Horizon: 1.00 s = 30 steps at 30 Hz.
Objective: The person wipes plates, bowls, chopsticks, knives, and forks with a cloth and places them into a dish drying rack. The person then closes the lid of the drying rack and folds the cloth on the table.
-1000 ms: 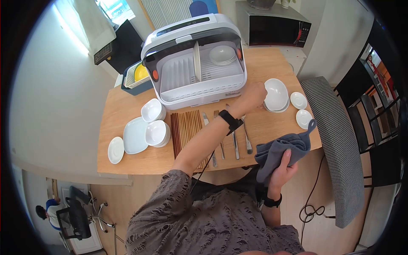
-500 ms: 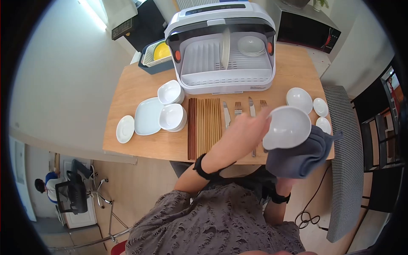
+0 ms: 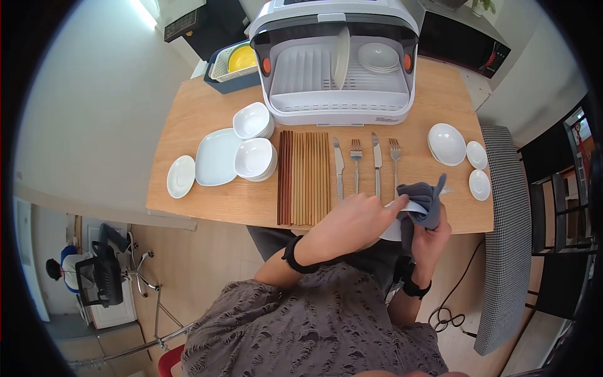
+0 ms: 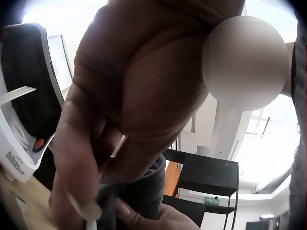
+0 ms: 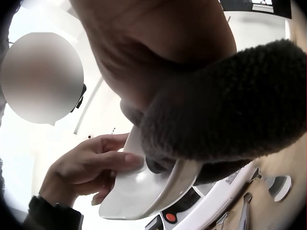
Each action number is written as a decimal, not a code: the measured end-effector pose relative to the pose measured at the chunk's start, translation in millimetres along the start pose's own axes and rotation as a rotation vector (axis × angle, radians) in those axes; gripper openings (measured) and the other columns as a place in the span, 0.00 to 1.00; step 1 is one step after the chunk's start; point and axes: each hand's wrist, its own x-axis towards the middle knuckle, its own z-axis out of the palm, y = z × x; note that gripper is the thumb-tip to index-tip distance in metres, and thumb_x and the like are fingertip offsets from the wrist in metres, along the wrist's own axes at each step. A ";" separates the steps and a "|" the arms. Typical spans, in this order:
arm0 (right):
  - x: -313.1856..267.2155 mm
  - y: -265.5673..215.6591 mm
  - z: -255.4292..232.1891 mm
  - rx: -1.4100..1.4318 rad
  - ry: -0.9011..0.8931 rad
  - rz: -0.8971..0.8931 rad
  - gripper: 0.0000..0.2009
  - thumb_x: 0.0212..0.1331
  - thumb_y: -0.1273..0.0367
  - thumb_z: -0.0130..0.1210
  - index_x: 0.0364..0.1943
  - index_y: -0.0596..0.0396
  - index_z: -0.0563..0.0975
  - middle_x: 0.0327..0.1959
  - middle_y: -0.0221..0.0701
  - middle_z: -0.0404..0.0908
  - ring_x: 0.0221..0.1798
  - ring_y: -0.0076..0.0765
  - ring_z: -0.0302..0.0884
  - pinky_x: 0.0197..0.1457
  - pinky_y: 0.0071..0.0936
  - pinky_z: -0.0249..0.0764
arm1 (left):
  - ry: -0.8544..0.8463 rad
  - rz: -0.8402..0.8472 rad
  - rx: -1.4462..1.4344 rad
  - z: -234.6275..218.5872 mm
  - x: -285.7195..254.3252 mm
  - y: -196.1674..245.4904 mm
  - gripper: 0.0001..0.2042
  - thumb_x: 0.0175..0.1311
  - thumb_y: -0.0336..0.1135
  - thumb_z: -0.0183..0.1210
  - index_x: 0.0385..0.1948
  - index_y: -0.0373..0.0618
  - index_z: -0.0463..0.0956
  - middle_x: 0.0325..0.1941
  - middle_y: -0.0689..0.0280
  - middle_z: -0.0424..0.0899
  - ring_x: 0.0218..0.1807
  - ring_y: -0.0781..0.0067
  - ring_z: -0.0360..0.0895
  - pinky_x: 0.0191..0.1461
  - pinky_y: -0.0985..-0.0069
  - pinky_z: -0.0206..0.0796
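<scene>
Over the table's front edge, my left hand (image 3: 355,220) pinches the rim of a white bowl (image 5: 136,194) between fingers and thumb. The bowl is tipped on its side, and much of it is hidden from the head view. My right hand (image 3: 433,242) grips a bunched grey towel (image 3: 429,207) and holds it against the bowl, with part of the cloth tucked inside the rim. In the right wrist view, the towel's fuzzy fold covers the bowl's upper part. Another white bowl (image 3: 447,144) rests on the table at the right.
A white dish cabinet (image 3: 339,118) stands open at the back, with plates inside. Chopsticks (image 3: 304,179), knives (image 3: 377,157) and forks (image 3: 394,151) lie in front of it. Stacked bowls (image 3: 254,157), a square plate (image 3: 213,160) and a saucer (image 3: 181,176) are left; small dishes (image 3: 479,185) are right.
My left hand took one bowl from the right-hand stack and brought it toward my body. The towel in my right hand now wraps over that bowl's rim. The head view has shifted.
</scene>
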 end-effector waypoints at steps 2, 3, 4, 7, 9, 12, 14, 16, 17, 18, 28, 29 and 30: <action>0.6 -2.5 -2.3 -0.035 0.101 -0.044 0.16 0.56 0.83 0.56 0.50 0.64 0.78 0.43 0.36 0.85 0.47 0.28 0.81 0.54 0.26 0.74 | 0.009 0.008 0.002 1.4 -1.4 0.7 0.27 0.55 0.24 0.56 0.61 0.35 0.68 0.18 0.53 0.78 0.26 0.49 0.80 0.30 0.58 0.72; 0.7 -1.6 -0.6 -0.037 0.099 -0.043 0.16 0.56 0.83 0.56 0.50 0.64 0.78 0.43 0.36 0.85 0.47 0.28 0.81 0.54 0.26 0.74 | 0.074 0.005 -0.066 1.5 -1.7 0.8 0.26 0.58 0.25 0.56 0.62 0.42 0.69 0.18 0.55 0.78 0.22 0.52 0.79 0.27 0.61 0.72; 1.2 0.0 2.9 0.068 0.201 -0.028 0.14 0.58 0.80 0.58 0.50 0.64 0.78 0.44 0.36 0.84 0.47 0.28 0.81 0.54 0.26 0.74 | 0.137 0.002 -0.134 1.5 -1.8 1.1 0.25 0.61 0.26 0.55 0.63 0.48 0.69 0.17 0.58 0.78 0.18 0.54 0.78 0.25 0.64 0.71; 1.1 -6.7 16.1 0.283 0.349 0.030 0.15 0.63 0.74 0.61 0.52 0.65 0.76 0.47 0.37 0.83 0.47 0.29 0.80 0.53 0.26 0.76 | 0.184 -0.129 -0.382 -5.6 3.2 10.9 0.22 0.67 0.28 0.53 0.65 0.48 0.67 0.21 0.56 0.81 0.20 0.54 0.80 0.27 0.66 0.73; -0.1 -14.1 26.3 0.510 0.435 0.115 0.18 0.66 0.68 0.61 0.55 0.65 0.73 0.50 0.38 0.80 0.47 0.29 0.80 0.51 0.27 0.77 | 0.259 -0.185 -0.657 -1.7 7.2 24.1 0.22 0.69 0.30 0.53 0.65 0.47 0.67 0.22 0.55 0.82 0.22 0.53 0.81 0.27 0.66 0.73; -5.7 -17.6 32.7 0.712 0.356 0.198 0.20 0.67 0.66 0.60 0.56 0.65 0.72 0.51 0.38 0.80 0.48 0.30 0.80 0.51 0.28 0.78 | 0.399 -0.187 -0.833 28.8 13.9 30.9 0.21 0.70 0.32 0.53 0.65 0.46 0.67 0.24 0.52 0.82 0.23 0.51 0.82 0.29 0.66 0.74; -5.4 -16.6 32.1 0.651 0.372 0.195 0.19 0.69 0.65 0.57 0.56 0.66 0.71 0.50 0.38 0.81 0.47 0.31 0.82 0.48 0.28 0.80 | 0.465 -0.132 -0.730 33.3 14.1 30.1 0.21 0.70 0.33 0.53 0.65 0.45 0.66 0.25 0.51 0.83 0.24 0.50 0.82 0.29 0.66 0.74; -4.5 -14.3 28.0 0.525 0.407 0.150 0.18 0.69 0.67 0.57 0.55 0.67 0.71 0.51 0.40 0.81 0.49 0.32 0.81 0.50 0.28 0.80 | 0.344 -0.219 -0.560 28.8 11.6 27.4 0.21 0.68 0.33 0.56 0.63 0.44 0.68 0.28 0.50 0.84 0.25 0.48 0.82 0.30 0.62 0.74; -5.9 -9.6 23.5 0.524 0.408 0.149 0.18 0.69 0.67 0.57 0.55 0.67 0.71 0.51 0.40 0.81 0.49 0.32 0.81 0.50 0.28 0.80 | 0.344 -0.217 -0.561 27.3 10.1 22.7 0.21 0.68 0.33 0.56 0.63 0.44 0.68 0.28 0.50 0.84 0.25 0.48 0.82 0.30 0.62 0.74; -8.2 -2.6 17.8 0.355 0.392 0.076 0.17 0.68 0.69 0.57 0.55 0.67 0.72 0.51 0.40 0.81 0.49 0.31 0.81 0.51 0.28 0.79 | 0.354 -0.156 -0.455 26.0 8.4 15.2 0.21 0.67 0.33 0.57 0.62 0.45 0.68 0.28 0.50 0.83 0.25 0.47 0.81 0.30 0.60 0.74; -6.8 -7.8 14.2 -0.054 0.342 -0.115 0.12 0.65 0.73 0.60 0.49 0.67 0.78 0.45 0.36 0.84 0.46 0.30 0.80 0.52 0.27 0.75 | 0.190 -0.088 -0.131 6.9 -0.3 7.9 0.24 0.63 0.32 0.58 0.61 0.44 0.65 0.21 0.52 0.80 0.23 0.46 0.79 0.26 0.55 0.70; -5.3 -6.0 15.3 0.006 0.382 -0.145 0.13 0.65 0.73 0.60 0.49 0.67 0.77 0.45 0.35 0.84 0.45 0.30 0.81 0.52 0.28 0.75 | 0.190 -0.089 -0.130 7.7 0.3 9.4 0.24 0.63 0.32 0.58 0.61 0.44 0.65 0.21 0.52 0.80 0.23 0.46 0.79 0.26 0.55 0.70; -4.8 -7.1 16.9 0.006 0.382 -0.145 0.13 0.65 0.73 0.60 0.49 0.67 0.77 0.45 0.35 0.84 0.45 0.30 0.81 0.52 0.28 0.75 | 0.207 -0.102 -0.160 8.7 0.3 12.2 0.23 0.64 0.32 0.58 0.61 0.44 0.64 0.21 0.51 0.80 0.23 0.46 0.80 0.27 0.55 0.70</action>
